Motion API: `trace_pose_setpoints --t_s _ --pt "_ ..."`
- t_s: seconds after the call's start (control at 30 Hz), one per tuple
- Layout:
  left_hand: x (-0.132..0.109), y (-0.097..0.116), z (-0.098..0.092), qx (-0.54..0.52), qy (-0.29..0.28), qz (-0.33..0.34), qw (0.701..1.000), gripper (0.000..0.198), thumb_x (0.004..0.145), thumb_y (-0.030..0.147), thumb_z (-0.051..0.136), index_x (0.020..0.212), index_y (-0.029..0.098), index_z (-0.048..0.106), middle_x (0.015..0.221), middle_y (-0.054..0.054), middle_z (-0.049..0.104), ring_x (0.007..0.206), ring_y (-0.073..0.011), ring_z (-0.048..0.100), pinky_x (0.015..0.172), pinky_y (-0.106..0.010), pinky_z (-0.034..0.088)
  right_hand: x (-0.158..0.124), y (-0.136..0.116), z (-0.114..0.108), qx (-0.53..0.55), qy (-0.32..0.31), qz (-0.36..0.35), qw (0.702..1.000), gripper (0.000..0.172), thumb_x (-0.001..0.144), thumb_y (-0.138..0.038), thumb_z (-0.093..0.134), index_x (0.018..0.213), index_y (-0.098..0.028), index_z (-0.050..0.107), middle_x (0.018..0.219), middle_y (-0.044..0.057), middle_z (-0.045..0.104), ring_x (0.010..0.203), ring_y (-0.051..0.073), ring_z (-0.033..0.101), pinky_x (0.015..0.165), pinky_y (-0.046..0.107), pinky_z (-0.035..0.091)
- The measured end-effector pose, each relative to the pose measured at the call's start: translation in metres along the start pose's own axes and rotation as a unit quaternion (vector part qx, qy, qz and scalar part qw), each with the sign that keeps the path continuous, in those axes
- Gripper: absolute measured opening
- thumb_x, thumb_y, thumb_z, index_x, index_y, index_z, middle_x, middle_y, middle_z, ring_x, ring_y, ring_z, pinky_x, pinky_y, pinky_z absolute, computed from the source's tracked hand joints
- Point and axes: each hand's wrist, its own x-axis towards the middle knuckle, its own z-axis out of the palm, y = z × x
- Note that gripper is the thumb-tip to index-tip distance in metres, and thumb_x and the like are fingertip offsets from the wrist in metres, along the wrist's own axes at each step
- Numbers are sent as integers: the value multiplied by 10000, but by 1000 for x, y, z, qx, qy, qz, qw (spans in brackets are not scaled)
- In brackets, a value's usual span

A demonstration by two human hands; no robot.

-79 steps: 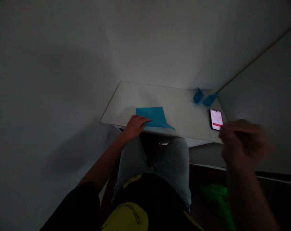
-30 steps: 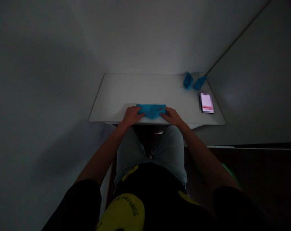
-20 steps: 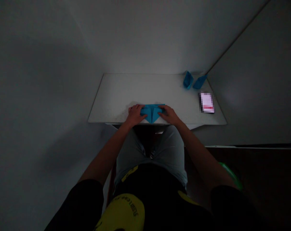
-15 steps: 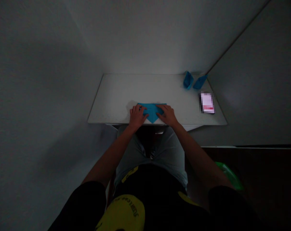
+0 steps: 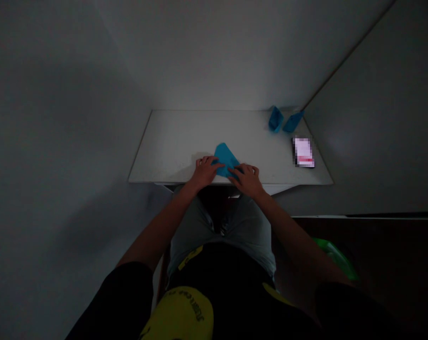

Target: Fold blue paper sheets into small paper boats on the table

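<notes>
Two paper boats (image 5: pixel 276 119) sit beyond our left hand (image 5: pixel 205 172) and right hand (image 5: pixel 245 180), whose fingers (image 5: pixel 210 162) grasp folded paper (image 5: pixel 225 159) on the table (image 5: pixel 171 141).

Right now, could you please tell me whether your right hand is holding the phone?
No, your right hand rests on the folded blue paper, while the phone lies apart from it, further right on the table.
</notes>
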Motion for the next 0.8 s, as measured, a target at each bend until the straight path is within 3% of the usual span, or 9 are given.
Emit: trace_pose_setpoints --t_s 0.13,0.23,0.37,0.5,0.63,0.8 --pt "14 -9 -4 -18 -13 15 1000 520 1040 138 507 1329 483 767 1499 -1 656 1380 -299 529 1118 -528 395 3 2 -7 7 -18 -81 997 419 1123 -528 470 1389 -318 716 1661 58 555 1580 346 402 1266 600 278" --pt "13 -4 -6 -12 9 -9 1000 475 1039 146 500 1282 423 799 1442 -26 688 1339 -302 554 1099 -531 412 12 -3 -7 14 -34 -99 994 434 1131 -522 445 1421 -313 692 1647 61 574 1591 329 410 1295 615 248" --pt "-6 8 -4 -11 30 -47 998 428 1042 206 509 1343 363 772 1445 -66 691 1340 -321 569 1100 -546 429 21 -23 3 6 -33 -74 997 485 1138 -501 405 1498 -288 651 1596 140 596 1536 344 472 1284 612 274" --pt "-29 7 1 -19 24 -30 999 514 1043 351 564 1553 307 614 1588 -91 613 1453 -327 532 1207 -544 388 27 -34 9 14 -30 -54 998 511 1136 -507 390 1514 -278 646 1486 163 650 1433 353 545 1247 592 323" --pt "-38 -10 0 -25 -11 27 999 764 964 561 712 1630 244 512 1701 -127 497 1576 -337 443 1302 -513 324 29 -12 0 37 -38 -68 996 637 1078 -605 502 1611 -258 548 1542 159 622 1391 370 568 1188 562 369" --pt "-31 -32 -8 -44 -39 63 996 615 969 498 743 1518 246 629 1664 -102 553 1557 -272 497 1322 -461 343 19 24 -15 31 -50 -56 997 730 1023 -727 541 1591 -271 576 1606 151 582 1400 408 542 1137 570 370"
